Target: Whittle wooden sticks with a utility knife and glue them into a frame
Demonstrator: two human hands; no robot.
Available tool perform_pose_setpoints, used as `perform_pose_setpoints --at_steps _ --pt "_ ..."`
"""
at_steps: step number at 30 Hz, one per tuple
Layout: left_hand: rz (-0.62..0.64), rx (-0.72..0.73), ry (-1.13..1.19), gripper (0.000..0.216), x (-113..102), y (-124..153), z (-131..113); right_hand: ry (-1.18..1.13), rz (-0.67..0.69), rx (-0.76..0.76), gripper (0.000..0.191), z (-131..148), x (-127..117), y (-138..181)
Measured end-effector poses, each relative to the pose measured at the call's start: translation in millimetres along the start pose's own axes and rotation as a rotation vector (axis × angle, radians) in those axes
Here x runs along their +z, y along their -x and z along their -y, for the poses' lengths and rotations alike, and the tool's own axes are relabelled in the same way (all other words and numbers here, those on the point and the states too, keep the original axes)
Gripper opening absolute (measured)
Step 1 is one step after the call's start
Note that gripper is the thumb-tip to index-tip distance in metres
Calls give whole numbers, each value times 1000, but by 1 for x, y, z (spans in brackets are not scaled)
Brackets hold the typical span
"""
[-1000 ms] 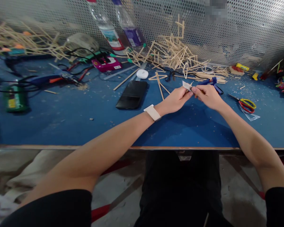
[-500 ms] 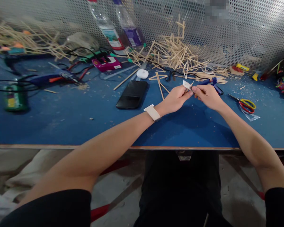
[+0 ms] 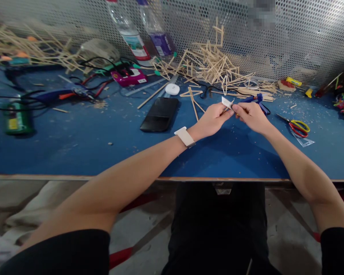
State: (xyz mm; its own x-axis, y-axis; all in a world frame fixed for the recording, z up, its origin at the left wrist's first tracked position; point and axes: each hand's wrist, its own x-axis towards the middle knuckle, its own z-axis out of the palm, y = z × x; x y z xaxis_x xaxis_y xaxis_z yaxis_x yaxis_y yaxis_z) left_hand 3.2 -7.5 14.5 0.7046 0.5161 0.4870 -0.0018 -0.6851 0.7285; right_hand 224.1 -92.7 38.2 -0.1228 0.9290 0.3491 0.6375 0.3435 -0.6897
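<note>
My left hand [image 3: 210, 121] and my right hand [image 3: 252, 116] meet above the blue table, thumbs and fingertips pressed close together. A small white paper-like piece [image 3: 226, 102] sticks up from the fingers of my left hand. My right hand pinches at the lower right edge of this piece; whether it grips the same piece or something smaller behind it is hidden. A thin light sliver, possibly a wooden stick, shows beside the white piece. Just behind my right hand lies a blue glue gun [image 3: 259, 98], partly covered.
Left of my hands are a black phone [image 3: 160, 114] and a white case [image 3: 172, 89]. Scissors [image 3: 299, 126] lie over a clear set square [image 3: 305, 143] at right. Behind stand a pile of wooden sticks [image 3: 212, 63], bottles [image 3: 134, 42] and a magenta power strip [image 3: 129, 77].
</note>
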Motion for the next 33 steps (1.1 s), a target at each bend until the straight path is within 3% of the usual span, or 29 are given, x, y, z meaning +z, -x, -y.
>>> perform_pose_setpoints --at_steps 7,17,29,33 --pt "4 -16 124 41 4 0 -3 6 -8 -2 92 -1 0 0" --pt "41 -152 234 55 2 1 -6 -50 -17 -8 94 1 1 -1" --pt "100 -111 76 49 2 3 -1 35 6 -15 94 4 -2 0" --pt "68 -69 26 58 1 2 2 5 -1 -3 95 3 0 0"
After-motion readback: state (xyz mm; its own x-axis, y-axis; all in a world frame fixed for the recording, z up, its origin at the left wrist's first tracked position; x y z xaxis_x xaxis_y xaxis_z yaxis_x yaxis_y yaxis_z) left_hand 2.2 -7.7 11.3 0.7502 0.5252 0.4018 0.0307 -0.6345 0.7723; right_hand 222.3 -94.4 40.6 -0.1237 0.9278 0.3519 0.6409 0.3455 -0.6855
